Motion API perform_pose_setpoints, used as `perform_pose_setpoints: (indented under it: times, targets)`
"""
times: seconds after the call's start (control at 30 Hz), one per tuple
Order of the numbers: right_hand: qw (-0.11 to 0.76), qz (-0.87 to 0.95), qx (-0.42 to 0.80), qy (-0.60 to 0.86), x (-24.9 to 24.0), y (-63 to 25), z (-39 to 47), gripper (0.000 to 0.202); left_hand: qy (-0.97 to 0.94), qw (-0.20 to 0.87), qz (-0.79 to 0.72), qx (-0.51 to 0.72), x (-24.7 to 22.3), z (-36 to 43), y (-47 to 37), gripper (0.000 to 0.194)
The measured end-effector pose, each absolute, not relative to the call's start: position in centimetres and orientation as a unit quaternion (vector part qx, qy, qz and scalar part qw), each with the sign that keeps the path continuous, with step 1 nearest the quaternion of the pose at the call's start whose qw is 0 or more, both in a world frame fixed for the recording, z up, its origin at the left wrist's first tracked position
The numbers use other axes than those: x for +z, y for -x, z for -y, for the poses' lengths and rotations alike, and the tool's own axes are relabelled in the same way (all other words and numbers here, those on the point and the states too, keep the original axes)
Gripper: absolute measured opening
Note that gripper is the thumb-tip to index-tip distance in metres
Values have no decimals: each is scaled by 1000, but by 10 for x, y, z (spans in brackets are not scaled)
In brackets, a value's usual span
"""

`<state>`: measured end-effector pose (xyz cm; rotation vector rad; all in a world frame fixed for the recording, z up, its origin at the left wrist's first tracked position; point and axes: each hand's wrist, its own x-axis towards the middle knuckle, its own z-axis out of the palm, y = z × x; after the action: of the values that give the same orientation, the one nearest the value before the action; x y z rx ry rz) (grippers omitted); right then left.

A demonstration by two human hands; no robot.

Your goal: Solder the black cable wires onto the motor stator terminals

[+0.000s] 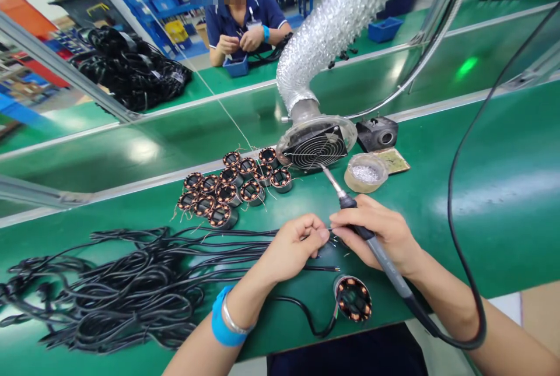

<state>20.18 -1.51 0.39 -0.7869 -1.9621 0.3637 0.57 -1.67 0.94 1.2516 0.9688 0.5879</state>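
My left hand (pixel 295 246) pinches the end of a black cable between thumb and fingertips. My right hand (pixel 385 230) is wrapped round a soldering iron (pixel 380 256), its tip pointing up and away. The fingertips of that hand meet the same cable end beside my left fingers; the wires there are too small to make out. A motor stator (pixel 353 299) with copper windings stands near the table's front edge, a black cable leading from it to the left. More black cables (pixel 126 288) lie heaped at the left, their stripped ends running under my left hand.
Several stators (pixel 227 194) stand grouped behind the cables. A fume-extractor fan (pixel 317 147) hangs from a silver duct (pixel 332 32). Right of it are a round tub (pixel 366 173), a sponge (pixel 394 161) and a black iron holder (pixel 378 133). Across the bench sits a co-worker (pixel 247 20).
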Motion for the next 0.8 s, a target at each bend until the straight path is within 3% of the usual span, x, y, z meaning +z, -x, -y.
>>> perform_pose_setpoints:
  times: [0.2, 0.47, 0.63, 0.8]
  targets:
    - [498, 762, 196, 366, -5, -201, 21, 23, -452, 740, -430, 250, 5, 15, -10, 38]
    - [520, 711, 216, 421, -5, -201, 24, 26, -489, 630, -516, 311, 2, 13, -20, 22]
    - [549, 690, 209, 423, -2, -212, 35, 45, -502, 597, -536, 323, -3, 14, -20, 19]
    - [615, 660, 165, 398, -1, -222, 43, 27, -531, 564, -541, 328, -4, 15, -21, 21]
